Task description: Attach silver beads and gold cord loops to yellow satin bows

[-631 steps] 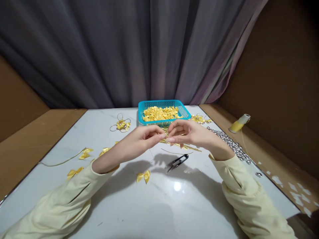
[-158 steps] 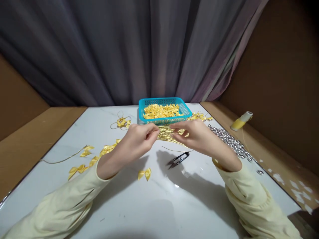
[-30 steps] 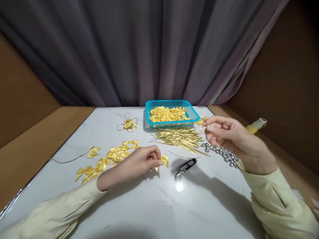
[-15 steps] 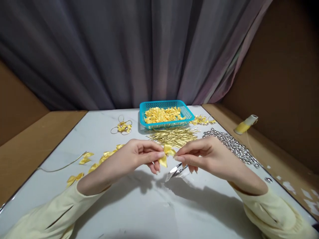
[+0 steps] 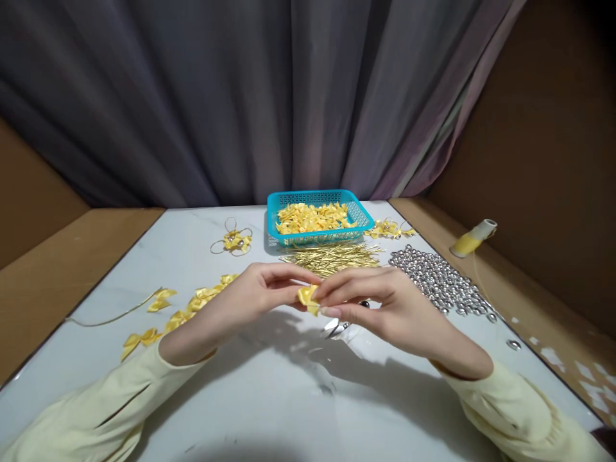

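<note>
Between my two hands is a small yellow satin ribbon bow (image 5: 308,296), partly covered by fingers. My left hand (image 5: 257,292) is closed on its left side. My right hand (image 5: 380,301) pinches its right side with thumb and fingertips, close against the left fingers. Beneath the right hand shows the metal blade of a pair of snips (image 5: 335,328); the rest is mostly hidden, and I cannot tell if they lie on the table or hang from the hand. More yellow bows (image 5: 205,297) lie beyond my left forearm, one at the end of a gold cord (image 5: 110,319).
A blue plastic basket (image 5: 321,239) of yellow bows stands at the back, gold cord pieces (image 5: 332,256) before it. Silver beads (image 5: 437,279) are heaped at right, near a yellow thread spool (image 5: 474,239). Bow-and-loop pieces (image 5: 237,241) lie back left; similar bows (image 5: 389,228) lie right of the basket.
My right hand has moved left and closed in on the bow, so the hands nearly meet. The bow has turned and is more covered. Less of the snips shows.
</note>
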A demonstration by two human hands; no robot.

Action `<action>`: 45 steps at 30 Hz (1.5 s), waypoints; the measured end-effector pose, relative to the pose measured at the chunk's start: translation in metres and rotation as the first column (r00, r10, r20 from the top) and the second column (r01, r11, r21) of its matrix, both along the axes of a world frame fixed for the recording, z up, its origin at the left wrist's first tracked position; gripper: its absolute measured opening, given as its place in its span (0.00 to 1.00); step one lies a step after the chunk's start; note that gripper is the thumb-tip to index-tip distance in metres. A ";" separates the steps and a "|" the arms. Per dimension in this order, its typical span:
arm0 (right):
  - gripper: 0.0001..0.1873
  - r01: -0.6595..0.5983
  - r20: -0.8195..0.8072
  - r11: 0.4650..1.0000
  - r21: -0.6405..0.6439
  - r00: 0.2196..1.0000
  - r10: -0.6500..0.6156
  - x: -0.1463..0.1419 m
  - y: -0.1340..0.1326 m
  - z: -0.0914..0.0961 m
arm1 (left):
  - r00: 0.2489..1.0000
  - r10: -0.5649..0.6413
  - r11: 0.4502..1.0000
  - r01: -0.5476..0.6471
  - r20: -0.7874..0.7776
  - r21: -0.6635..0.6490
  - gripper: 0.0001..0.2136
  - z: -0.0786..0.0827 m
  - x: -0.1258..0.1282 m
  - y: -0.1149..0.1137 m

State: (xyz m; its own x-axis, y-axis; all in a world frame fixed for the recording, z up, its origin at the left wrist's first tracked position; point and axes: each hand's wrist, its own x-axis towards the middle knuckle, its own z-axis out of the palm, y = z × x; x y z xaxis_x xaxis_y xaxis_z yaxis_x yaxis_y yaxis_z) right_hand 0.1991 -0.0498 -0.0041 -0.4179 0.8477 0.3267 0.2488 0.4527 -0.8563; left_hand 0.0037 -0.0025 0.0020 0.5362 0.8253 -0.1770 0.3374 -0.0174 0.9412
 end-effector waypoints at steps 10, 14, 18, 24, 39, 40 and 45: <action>0.08 0.047 0.139 0.979 0.197 0.987 -0.076 -0.003 0.003 -0.011 | 0.987 -0.113 0.960 0.138 0.114 -0.244 0.17 -0.004 -0.013 0.003; 0.07 0.075 0.197 0.966 0.247 0.972 -0.126 0.000 0.002 -0.011 | 0.997 -0.038 0.989 0.047 0.065 -0.140 0.11 -0.003 -0.011 0.002; 0.07 0.150 0.281 0.967 0.205 0.937 -0.206 0.007 0.000 -0.007 | 1.000 -0.010 0.994 0.012 0.014 -0.107 0.11 -0.001 -0.006 -0.001; 0.07 0.155 0.252 0.956 0.249 0.943 -0.219 0.008 -0.003 -0.006 | 0.996 0.038 0.981 -0.022 0.083 -0.191 0.16 0.001 -0.006 -0.003; 0.07 0.175 0.235 0.909 0.379 0.931 -0.278 0.007 -0.003 -0.009 | 0.988 0.083 0.940 -0.035 0.130 -0.341 0.08 -0.005 -0.008 0.003; 0.07 0.177 0.236 0.908 0.380 0.931 -0.280 0.007 -0.003 -0.009 | 0.989 0.071 0.944 -0.025 0.129 -0.330 0.08 -0.005 -0.009 0.003; 0.07 0.167 0.252 0.913 0.371 0.929 -0.272 0.008 -0.002 -0.009 | 0.993 0.037 0.968 -0.007 0.111 -0.251 0.07 -0.006 -0.009 0.004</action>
State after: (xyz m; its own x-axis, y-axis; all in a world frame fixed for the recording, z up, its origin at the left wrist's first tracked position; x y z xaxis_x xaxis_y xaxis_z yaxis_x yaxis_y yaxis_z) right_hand 0.2069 -0.0515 -0.0132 -0.3547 0.7891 0.5014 0.5904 0.6049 -0.5343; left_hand -0.0058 0.0011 -0.0037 0.5471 0.7744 -0.3178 0.2250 0.2296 0.9469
